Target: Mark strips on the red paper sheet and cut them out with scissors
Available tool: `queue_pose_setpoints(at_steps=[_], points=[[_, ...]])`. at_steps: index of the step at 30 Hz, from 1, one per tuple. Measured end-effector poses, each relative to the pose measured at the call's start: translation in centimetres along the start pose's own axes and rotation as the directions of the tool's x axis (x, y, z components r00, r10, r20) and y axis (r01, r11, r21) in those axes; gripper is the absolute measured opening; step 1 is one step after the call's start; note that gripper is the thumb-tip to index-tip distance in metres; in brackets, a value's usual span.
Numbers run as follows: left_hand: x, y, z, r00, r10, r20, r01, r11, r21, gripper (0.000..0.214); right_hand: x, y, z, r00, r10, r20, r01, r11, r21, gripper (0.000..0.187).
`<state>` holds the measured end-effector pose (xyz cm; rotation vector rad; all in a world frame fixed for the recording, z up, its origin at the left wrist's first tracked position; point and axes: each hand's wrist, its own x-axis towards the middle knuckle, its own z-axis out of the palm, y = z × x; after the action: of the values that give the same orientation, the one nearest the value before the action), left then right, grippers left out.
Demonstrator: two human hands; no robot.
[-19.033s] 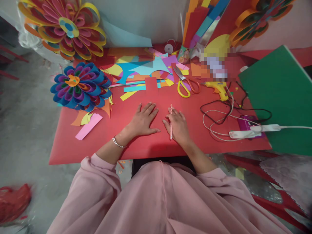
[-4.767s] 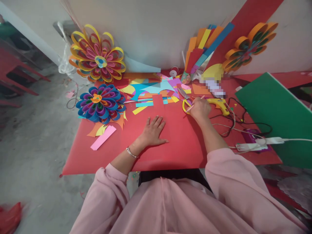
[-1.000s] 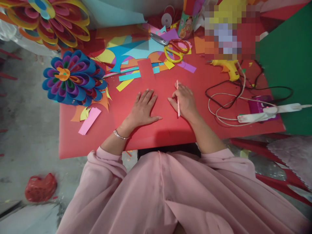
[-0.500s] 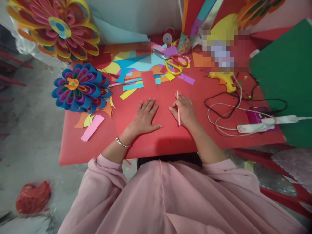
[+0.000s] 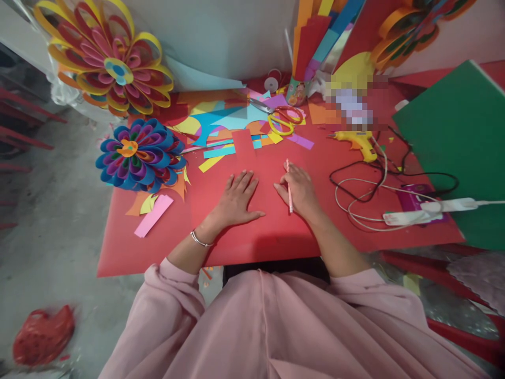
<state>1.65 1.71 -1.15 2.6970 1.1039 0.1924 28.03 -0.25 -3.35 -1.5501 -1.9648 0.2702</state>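
My left hand (image 5: 236,198) lies flat, fingers spread, on a large red paper sheet (image 5: 158,247) that covers the table. My right hand (image 5: 300,190) rests on the same sheet beside it, fingers closed around a pink pencil (image 5: 289,185) that points away from me. A red paper strip (image 5: 243,147) lies just beyond my left fingertips. Scissors (image 5: 282,119) with yellow and red handles sit farther back among coloured paper scraps (image 5: 221,120).
A blue and purple paper flower (image 5: 139,153) lies at the left, a yellow and pink one (image 5: 112,66) behind it. A yellow glue gun (image 5: 357,141), tangled cords (image 5: 366,189) and a white power strip (image 5: 424,212) occupy the right, beside a green board (image 5: 457,142).
Since about five seconds ago my right hand came back from the scissors, which now lie farther back. Over the last second both hands stay still; only the view shifts.
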Motion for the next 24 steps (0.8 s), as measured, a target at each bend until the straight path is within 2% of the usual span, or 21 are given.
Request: queue_pose_setpoints(at_steps=[16,24], points=[[0.09,0.14,-0.30,1.000,-0.005,0.009,0.005,1.000,-0.010,0.114,-0.09,0.10,0.24,1.000,-0.009,-0.026,0.009,1.000,0.006,0.014],[0.21,-0.07,-0.43,1.000,0.000,0.014,0.001,0.999,-0.047,0.115,-0.06,0.09,-0.01,0.997,0.053,0.051,-0.054,0.999,0.007,0.012]])
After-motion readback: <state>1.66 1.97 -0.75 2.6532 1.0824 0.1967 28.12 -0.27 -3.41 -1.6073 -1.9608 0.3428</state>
